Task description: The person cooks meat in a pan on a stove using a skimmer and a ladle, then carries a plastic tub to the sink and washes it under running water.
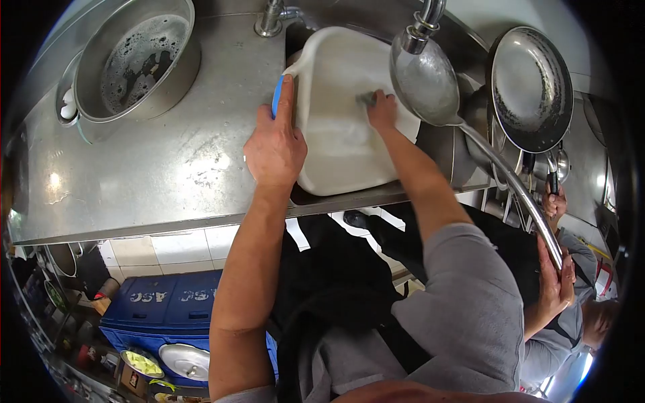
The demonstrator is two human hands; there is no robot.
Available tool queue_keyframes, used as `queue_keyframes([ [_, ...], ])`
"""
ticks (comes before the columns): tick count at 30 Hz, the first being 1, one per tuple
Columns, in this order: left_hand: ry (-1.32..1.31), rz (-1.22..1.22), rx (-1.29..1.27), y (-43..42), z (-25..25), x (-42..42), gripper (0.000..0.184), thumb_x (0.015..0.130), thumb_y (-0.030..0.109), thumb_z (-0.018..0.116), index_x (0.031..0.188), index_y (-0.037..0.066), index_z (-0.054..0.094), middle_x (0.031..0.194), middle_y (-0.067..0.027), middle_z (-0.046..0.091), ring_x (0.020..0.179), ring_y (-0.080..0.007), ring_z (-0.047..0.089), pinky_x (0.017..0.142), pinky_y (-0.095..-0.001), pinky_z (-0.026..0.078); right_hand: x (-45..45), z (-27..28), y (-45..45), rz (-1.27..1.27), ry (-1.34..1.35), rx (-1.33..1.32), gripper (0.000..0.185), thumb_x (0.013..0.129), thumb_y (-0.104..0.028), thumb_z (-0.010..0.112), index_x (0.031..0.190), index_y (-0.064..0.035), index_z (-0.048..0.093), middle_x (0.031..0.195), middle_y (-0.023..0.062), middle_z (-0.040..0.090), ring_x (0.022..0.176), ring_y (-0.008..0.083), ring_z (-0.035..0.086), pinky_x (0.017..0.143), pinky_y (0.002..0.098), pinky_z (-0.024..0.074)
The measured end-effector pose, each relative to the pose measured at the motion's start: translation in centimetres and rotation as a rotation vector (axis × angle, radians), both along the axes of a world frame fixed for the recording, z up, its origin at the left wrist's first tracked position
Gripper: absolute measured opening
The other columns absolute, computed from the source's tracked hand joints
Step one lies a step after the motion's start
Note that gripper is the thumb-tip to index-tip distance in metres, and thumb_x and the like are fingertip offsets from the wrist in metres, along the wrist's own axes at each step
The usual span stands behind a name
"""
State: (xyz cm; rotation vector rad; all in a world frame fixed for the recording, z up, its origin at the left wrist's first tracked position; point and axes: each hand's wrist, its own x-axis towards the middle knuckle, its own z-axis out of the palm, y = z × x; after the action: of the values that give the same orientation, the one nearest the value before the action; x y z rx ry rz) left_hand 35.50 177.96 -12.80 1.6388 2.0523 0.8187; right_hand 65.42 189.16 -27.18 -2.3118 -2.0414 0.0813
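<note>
A large white plastic tub (336, 154) lies tilted over the sink, its inside facing me. My left hand (277, 144) grips the tub's left rim, fingers wrapped round it beside a blue piece (277, 97) at the edge. Inside the tub my right hand (383, 111) presses a small greenish-grey pad (366, 99) against the surface, fingers closed on it. A big metal ladle (426, 77) hangs over the tub's right edge, its long handle held by another person's hand (556, 282).
A metal pot (181, 80) with soapy water stands on the steel counter (201, 161). At the right, a co-worker's other hand (554, 201) holds a frying pan (533, 87). Taps (269, 23) rise behind the sink. Blue crates (161, 305) stand below.
</note>
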Motion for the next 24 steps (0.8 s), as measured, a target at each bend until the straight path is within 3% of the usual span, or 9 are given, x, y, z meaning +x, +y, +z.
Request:
queue_keyframes([
  [2,0.011,0.015,0.029,0.0,-0.1,0.2,0.084,0.068,-0.002,0.053,0.145,0.03,0.037,0.09,-0.0099,0.055,0.063,-0.0312,0.06,0.055,-0.0438,0.052,-3.9,-4.4,3.0,-0.343,0.331,-0.014,0.027,0.079,-0.022,0.063,0.102,-0.0097,0.059,0.112,0.0215,0.057,0.105,0.0397,0.056,0.089,0.0473,0.0463],
  [5,-0.012,0.073,0.08,0.1,0.0,0.2,0.082,0.067,-0.003,0.051,0.142,0.027,0.042,0.088,-0.0108,0.055,0.064,-0.0326,0.059,0.059,-0.0444,0.051,-11.8,-5.8,1.0,0.037,0.383,0.091,0.039,0.081,-0.024,0.061,0.117,-0.0096,0.056,0.117,0.017,0.057,0.111,0.0399,0.053,0.094,0.0476,0.0442],
  [7,-0.015,0.072,0.079,0.3,-0.3,0.2,0.081,0.067,-0.003,0.051,0.142,0.027,0.042,0.088,-0.011,0.055,0.064,-0.0323,0.059,0.059,-0.0442,0.051,-15.7,-0.3,-2.5,0.188,0.295,-0.232,0.042,0.082,-0.022,0.06,0.121,-0.0081,0.052,0.125,0.0167,0.054,0.117,0.0358,0.05,0.096,0.0473,0.0438],
  [10,0.004,0.081,0.119,0.3,-0.6,0.1,0.082,0.066,-0.003,0.051,0.142,0.026,0.043,0.087,-0.0112,0.054,0.063,-0.0314,0.059,0.058,-0.0434,0.05,-8.7,-7.3,-3.2,0.445,0.324,0.019,0.037,0.083,-0.017,0.059,0.119,-0.0114,0.053,0.11,0.0159,0.06,0.106,0.04,0.057,0.086,0.0496,0.0497],
  [12,-0.009,0.07,0.053,0.2,0.0,0.2,0.082,0.065,-0.002,0.051,0.142,0.025,0.043,0.086,-0.0106,0.054,0.063,-0.0312,0.058,0.058,-0.0427,0.05,-6.7,-1.6,-1.2,0.051,0.267,-0.402,0.04,0.084,-0.02,0.059,0.123,-0.012,0.052,0.115,0.0186,0.059,0.109,0.0408,0.056,0.091,0.0493,0.0477],
  [16,-0.016,0.068,0.033,0.3,0.2,0.3,0.082,0.065,-0.002,0.051,0.142,0.024,0.042,0.085,-0.011,0.053,0.064,-0.032,0.058,0.059,-0.0432,0.05,-8.3,-3.4,-1.1,-0.036,0.286,-0.356,0.04,0.085,-0.02,0.058,0.124,-0.0127,0.052,0.117,0.0185,0.058,0.11,0.0393,0.056,0.093,0.0487,0.0466],
  [19,-0.044,0.068,0.057,0.4,0.1,0.2,0.082,0.066,-0.002,0.051,0.143,0.024,0.042,0.086,-0.012,0.053,0.065,-0.0329,0.058,0.06,-0.0442,0.05,-10.7,-7.0,-2.9,0.334,0.195,-0.16,0.037,0.088,-0.021,0.052,0.124,-0.0133,0.052,0.12,0.0192,0.057,0.109,0.0382,0.058,0.091,0.0488,0.0476],
  [22,-0.02,0.067,0.048,0.4,0.2,0.3,0.082,0.065,-0.002,0.051,0.143,0.023,0.042,0.087,-0.0118,0.053,0.065,-0.0326,0.058,0.06,-0.0439,0.05,-8.4,-6.3,-2.3,0.243,0.342,-0.236,0.036,0.089,-0.02,0.047,0.124,-0.0118,0.05,0.119,0.0197,0.058,0.108,0.0398,0.058,0.087,0.0499,0.0494],
  [24,-0.012,0.067,0.037,0.5,0.3,0.4,0.082,0.065,-0.002,0.051,0.142,0.023,0.043,0.087,-0.0117,0.053,0.065,-0.0323,0.058,0.06,-0.0435,0.05,-5.8,-3.7,0.2,-0.071,0.26,-0.423,0.04,0.09,-0.021,0.044,0.128,-0.0094,0.047,0.119,0.0236,0.058,0.11,0.0422,0.056,0.091,0.0506,0.0475],
])
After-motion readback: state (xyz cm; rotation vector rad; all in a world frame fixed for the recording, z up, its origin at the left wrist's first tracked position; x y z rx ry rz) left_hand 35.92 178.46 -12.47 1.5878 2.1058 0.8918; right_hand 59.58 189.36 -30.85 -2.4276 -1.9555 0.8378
